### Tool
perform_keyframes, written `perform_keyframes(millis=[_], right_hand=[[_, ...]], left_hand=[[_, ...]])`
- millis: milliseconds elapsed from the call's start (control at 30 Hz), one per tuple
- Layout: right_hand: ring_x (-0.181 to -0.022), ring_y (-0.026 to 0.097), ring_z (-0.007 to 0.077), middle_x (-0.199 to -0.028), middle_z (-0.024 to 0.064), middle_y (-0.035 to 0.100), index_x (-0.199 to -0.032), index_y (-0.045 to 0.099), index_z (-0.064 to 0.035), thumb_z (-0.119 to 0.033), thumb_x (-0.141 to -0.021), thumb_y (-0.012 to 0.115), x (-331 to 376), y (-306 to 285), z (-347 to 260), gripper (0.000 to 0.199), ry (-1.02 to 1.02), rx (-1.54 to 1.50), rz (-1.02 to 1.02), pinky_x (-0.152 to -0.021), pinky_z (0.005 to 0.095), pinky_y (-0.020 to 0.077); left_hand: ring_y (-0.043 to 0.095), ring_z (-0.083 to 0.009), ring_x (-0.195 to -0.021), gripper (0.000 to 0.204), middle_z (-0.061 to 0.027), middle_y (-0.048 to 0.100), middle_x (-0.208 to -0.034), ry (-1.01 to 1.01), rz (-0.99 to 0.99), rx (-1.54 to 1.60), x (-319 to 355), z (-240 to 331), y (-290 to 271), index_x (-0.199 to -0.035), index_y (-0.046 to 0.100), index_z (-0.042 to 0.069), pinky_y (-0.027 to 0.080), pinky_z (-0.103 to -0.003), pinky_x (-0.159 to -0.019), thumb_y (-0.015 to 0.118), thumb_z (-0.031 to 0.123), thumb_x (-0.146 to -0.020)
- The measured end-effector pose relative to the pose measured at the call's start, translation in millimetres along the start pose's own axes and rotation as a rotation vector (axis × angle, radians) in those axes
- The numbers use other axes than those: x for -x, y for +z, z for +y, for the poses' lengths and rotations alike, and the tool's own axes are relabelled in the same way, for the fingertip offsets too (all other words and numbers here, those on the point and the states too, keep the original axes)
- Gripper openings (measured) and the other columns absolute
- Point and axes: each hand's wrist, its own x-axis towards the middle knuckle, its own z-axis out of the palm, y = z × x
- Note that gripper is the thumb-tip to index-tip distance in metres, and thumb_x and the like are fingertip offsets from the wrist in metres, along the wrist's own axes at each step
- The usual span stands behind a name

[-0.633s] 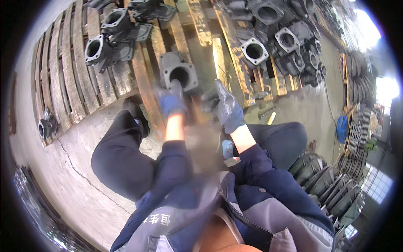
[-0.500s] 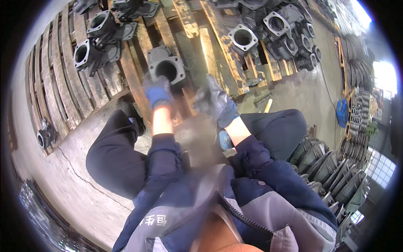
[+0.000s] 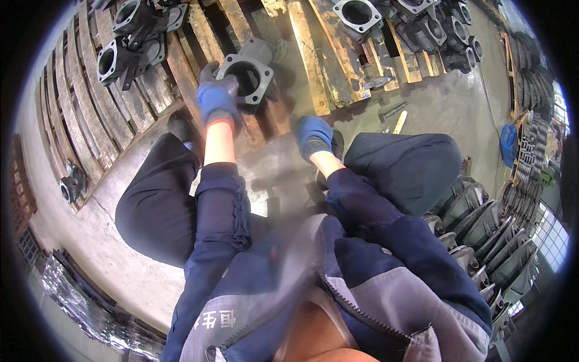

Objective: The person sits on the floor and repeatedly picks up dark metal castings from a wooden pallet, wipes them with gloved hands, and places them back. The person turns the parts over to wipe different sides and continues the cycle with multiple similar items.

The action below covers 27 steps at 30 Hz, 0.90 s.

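"Evidently a moment of taking hold: a worker in a navy-and-grey jacket works with bent knees apart, the right hand rounded in a blue glove between them. What its hidden fingers do, I cannot tell from here."

"And the left?"

"The left hand, gloved too, pinches the near-left edge of a square-flanged grey casting, thumb seemingly over the rim of its round bore. The casting sits ahead of the worker, apparently resting on a slatted wooden pallet."

"What would the next move call for?"

"To my eye, a firm rim grip and, should the piece be lifted or turned, the right hand's support; it looks heavy for one."

"And beyond?"

"More castings: a cluster at left, a heap at right; farther off, a blue bundle."
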Motion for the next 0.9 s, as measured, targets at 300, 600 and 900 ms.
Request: perform_keyframes(millis=[300,600,900], right_hand=[[-0.101,0.069,0.0319,-0.112,0.0140,0.071,-0.106,0.073,-0.0096,-0.034,-0.085,0.064,-8,7,2,0.033,-0.079,-0.181,-0.789,-0.086,0.0412,0.0536],[-0.097,0.070,0.0286,-0.110,0.0126,0.071,-0.111,0.070,-0.0107,-0.023,-0.089,0.060,-9,-80,41,0.027,-0.317,0.414,-0.050,-0.081,0.0407,0.0551],[-0.097,0.072,0.0246,-0.109,0.0077,0.073,-0.107,0.075,-0.0125,-0.021,-0.082,0.069,-81,-172,139,0.027,0.455,0.315,0.126,-0.076,0.0384,0.0586]], left_hand=[[0.067,-0.0285,-0.097,0.062,-0.0133,0.061,-0.129,0.099,0.012,0.134,8,-4,4,-0.139,0.048,0.009,0.058,-0.039,-0.074,0.056,-0.004,-0.079],[0.065,-0.0298,-0.099,0.072,-0.0239,0.060,-0.124,0.142,0.118,0.219,-7,-41,5,-0.141,0.039,-0.005,0.056,-0.041,-0.080,0.076,0.012,-0.082],[0.066,-0.0224,-0.089,0.043,-0.0095,0.068,-0.112,0.097,-0.065,0.287,6,-56,12,-0.127,0.060,0.003,0.053,-0.037,-0.082,0.067,0.017,-0.087]])
